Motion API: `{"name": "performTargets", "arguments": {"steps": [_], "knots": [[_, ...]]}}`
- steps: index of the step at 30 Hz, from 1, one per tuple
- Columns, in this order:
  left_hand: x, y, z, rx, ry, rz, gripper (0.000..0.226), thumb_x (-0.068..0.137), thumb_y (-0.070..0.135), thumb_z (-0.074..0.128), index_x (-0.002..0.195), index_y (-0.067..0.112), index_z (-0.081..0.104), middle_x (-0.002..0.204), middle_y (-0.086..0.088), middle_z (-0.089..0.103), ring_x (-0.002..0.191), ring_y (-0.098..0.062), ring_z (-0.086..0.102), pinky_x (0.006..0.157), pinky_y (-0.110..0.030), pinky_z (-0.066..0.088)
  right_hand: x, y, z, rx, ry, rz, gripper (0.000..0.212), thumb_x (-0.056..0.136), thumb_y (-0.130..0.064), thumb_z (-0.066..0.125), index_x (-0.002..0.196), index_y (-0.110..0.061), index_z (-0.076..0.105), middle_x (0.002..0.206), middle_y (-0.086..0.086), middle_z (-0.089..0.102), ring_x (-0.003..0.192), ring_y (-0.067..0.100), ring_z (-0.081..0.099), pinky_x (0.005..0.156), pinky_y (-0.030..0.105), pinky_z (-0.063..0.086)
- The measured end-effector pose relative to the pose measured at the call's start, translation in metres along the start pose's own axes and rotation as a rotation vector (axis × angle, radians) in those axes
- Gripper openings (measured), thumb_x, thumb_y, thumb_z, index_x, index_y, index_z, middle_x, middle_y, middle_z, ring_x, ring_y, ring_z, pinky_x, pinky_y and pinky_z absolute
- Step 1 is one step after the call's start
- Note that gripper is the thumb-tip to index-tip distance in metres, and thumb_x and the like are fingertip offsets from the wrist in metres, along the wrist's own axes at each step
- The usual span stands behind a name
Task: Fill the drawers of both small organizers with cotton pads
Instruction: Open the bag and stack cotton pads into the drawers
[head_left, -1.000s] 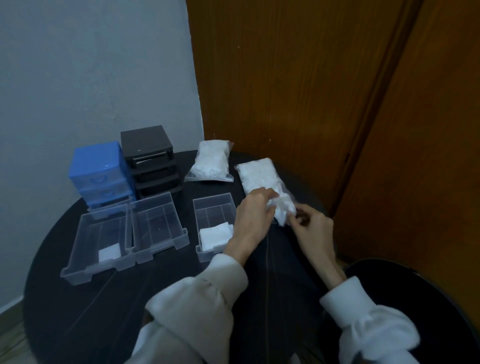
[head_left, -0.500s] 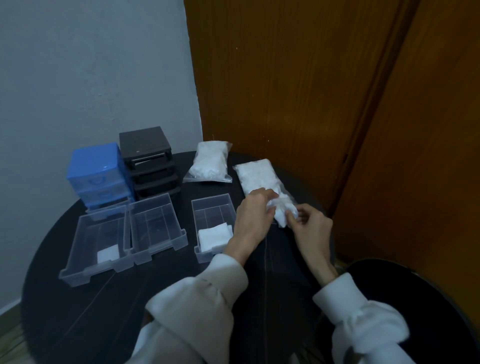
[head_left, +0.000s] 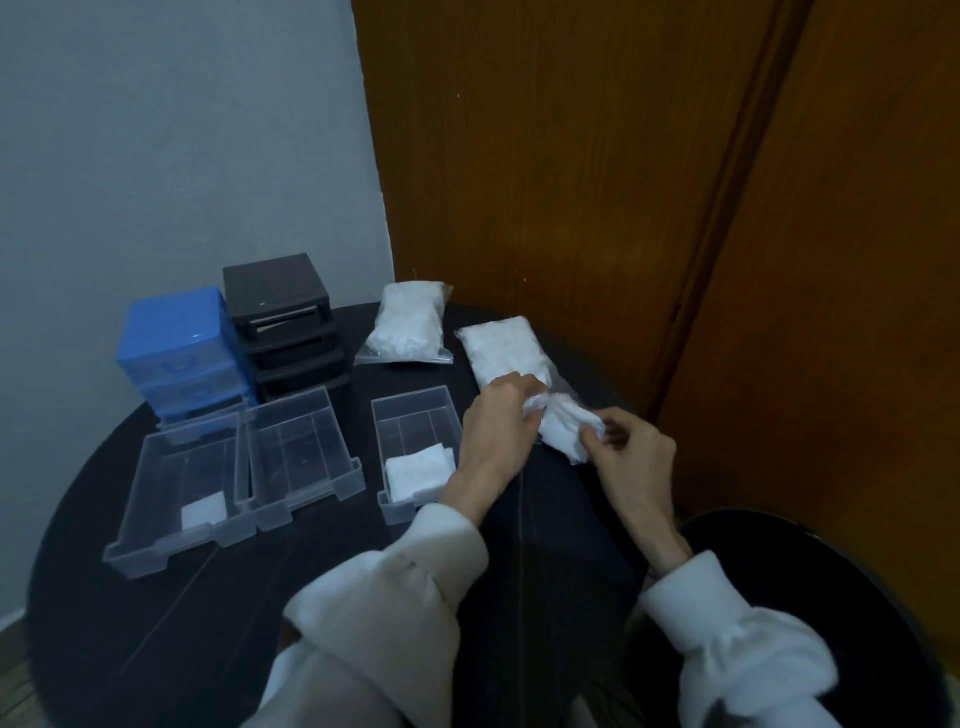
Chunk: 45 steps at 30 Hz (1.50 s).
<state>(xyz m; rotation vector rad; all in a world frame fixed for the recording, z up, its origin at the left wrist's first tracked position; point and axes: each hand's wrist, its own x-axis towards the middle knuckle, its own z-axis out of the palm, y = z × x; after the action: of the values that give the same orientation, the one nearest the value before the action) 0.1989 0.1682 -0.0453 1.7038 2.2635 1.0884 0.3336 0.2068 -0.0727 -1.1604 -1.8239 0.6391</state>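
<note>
A clear bag of cotton pads (head_left: 504, 349) lies on the black round table (head_left: 156, 623). My left hand (head_left: 493, 431) grips the bag's open end. My right hand (head_left: 631, 457) pinches a wad of white cotton pads (head_left: 563, 427) sticking out of the bag's mouth. Three clear drawers lie on the table: the right drawer (head_left: 415, 415) holds a stack of pads (head_left: 420, 470), the left drawer (head_left: 171, 493) holds one small pad (head_left: 203, 514), the middle drawer (head_left: 298, 447) holds none. The blue organizer (head_left: 179, 348) and the black organizer (head_left: 283, 319) stand behind them.
A second sealed bag of pads (head_left: 410, 325) lies at the table's back edge. A grey wall stands behind the organizers and a wooden door (head_left: 571, 182) rises close behind the bags. A dark round seat (head_left: 831, 597) sits at the lower right.
My right hand has drawn the wad of pads a little further out of the bag. My left hand stays on the bag's opening.
</note>
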Motion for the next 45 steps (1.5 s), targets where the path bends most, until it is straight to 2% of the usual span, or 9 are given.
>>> {"name": "performTargets", "arguments": {"steps": [5, 9, 12, 15, 19, 32, 36, 41, 45], "knots": [[-0.001, -0.001, 0.001, -0.115, -0.043, -0.029, 0.039, 0.087, 0.005, 0.057, 0.124, 0.019, 0.057, 0.133, -0.012, 0.054, 0.118, -0.03, 0.053, 0.099, -0.041, 0.045, -0.001, -0.001, -0.016, 0.041, 0.056, 0.02, 0.009, 0.083, -0.009, 0.061, 0.084, -0.017, 0.065, 0.076, -0.006, 0.059, 0.068, -0.002, 0.051, 0.064, 0.009, 0.039], [-0.01, -0.004, -0.016, -0.168, -0.103, -0.037, 0.053, 0.089, 0.004, 0.055, 0.136, 0.026, 0.047, 0.152, -0.006, 0.03, 0.141, -0.03, 0.02, 0.117, -0.036, 0.013, 0.0, -0.011, -0.02, 0.083, 0.078, -0.015, 0.011, 0.085, -0.008, 0.058, 0.082, -0.017, 0.063, 0.074, -0.009, 0.057, 0.071, 0.002, 0.052, 0.064, 0.008, 0.038], [-0.023, -0.021, -0.042, -0.154, -0.03, -0.006, 0.044, 0.09, 0.008, 0.056, 0.131, 0.023, 0.051, 0.139, -0.002, 0.05, 0.13, -0.02, 0.042, 0.116, -0.029, 0.003, 0.001, -0.022, -0.012, 0.132, 0.027, -0.017, 0.009, 0.087, -0.008, 0.057, 0.086, -0.015, 0.062, 0.081, -0.003, 0.061, 0.078, 0.01, 0.057, 0.069, 0.02, 0.045], [-0.037, -0.048, -0.07, -0.069, 0.071, -0.052, 0.036, 0.091, 0.01, 0.055, 0.125, 0.021, 0.056, 0.127, -0.001, 0.06, 0.106, -0.008, 0.055, 0.118, -0.035, 0.016, 0.001, -0.037, 0.004, 0.163, -0.042, -0.039, 0.011, 0.088, -0.008, 0.055, 0.093, -0.012, 0.064, 0.086, 0.002, 0.062, 0.075, 0.006, 0.055, 0.066, 0.012, 0.041], [-0.05, -0.077, -0.093, 0.014, 0.121, -0.145, 0.033, 0.092, 0.013, 0.055, 0.124, 0.019, 0.058, 0.118, -0.005, 0.064, 0.101, -0.022, 0.06, 0.101, -0.042, 0.04, 0.0, -0.059, 0.027, 0.17, -0.167, -0.045, 0.014, 0.091, -0.011, 0.054, 0.104, -0.014, 0.059, 0.093, 0.001, 0.056, 0.076, 0.001, 0.048, 0.061, 0.003, 0.036], [-0.06, -0.095, -0.093, 0.098, 0.0, -0.236, 0.048, 0.098, 0.027, 0.046, 0.144, 0.018, 0.036, 0.15, -0.005, 0.034, 0.14, -0.014, 0.028, 0.109, -0.03, 0.028, 0.023, -0.097, 0.091, -0.015, -0.451, -0.114, 0.022, 0.094, -0.013, 0.052, 0.116, -0.016, 0.052, 0.113, 0.003, 0.057, 0.102, 0.013, 0.054, 0.09, 0.026, 0.046], [-0.061, -0.096, -0.09, 0.12, 0.012, -0.232, 0.047, 0.098, 0.029, 0.044, 0.144, 0.018, 0.036, 0.151, 0.0, 0.034, 0.14, -0.011, 0.027, 0.111, -0.029, 0.026, 0.022, -0.094, 0.101, -0.031, -0.477, -0.132, 0.02, 0.092, -0.011, 0.054, 0.106, -0.021, 0.043, 0.098, -0.001, 0.055, 0.085, 0.009, 0.054, 0.07, 0.017, 0.044], [-0.063, -0.096, -0.087, 0.139, 0.032, -0.23, 0.047, 0.099, 0.029, 0.041, 0.144, 0.018, 0.034, 0.152, 0.002, 0.031, 0.14, -0.01, 0.026, 0.11, -0.028, 0.026, 0.017, -0.097, 0.108, -0.09, -0.468, -0.215, 0.014, 0.091, -0.008, 0.055, 0.098, -0.015, 0.044, 0.079, -0.005, 0.05, 0.072, 0.009, 0.05, 0.066, 0.023, 0.042], [-0.063, -0.097, -0.087, 0.143, 0.046, -0.232, 0.046, 0.099, 0.029, 0.04, 0.144, 0.019, 0.035, 0.152, 0.003, 0.031, 0.14, -0.008, 0.027, 0.11, -0.026, 0.026, 0.01, -0.099, 0.113, -0.196, -0.492, -0.295, 0.006, 0.091, -0.011, 0.054, 0.096, -0.013, 0.053, 0.09, 0.003, 0.056, 0.08, 0.014, 0.055, 0.074, 0.03, 0.048]]}}
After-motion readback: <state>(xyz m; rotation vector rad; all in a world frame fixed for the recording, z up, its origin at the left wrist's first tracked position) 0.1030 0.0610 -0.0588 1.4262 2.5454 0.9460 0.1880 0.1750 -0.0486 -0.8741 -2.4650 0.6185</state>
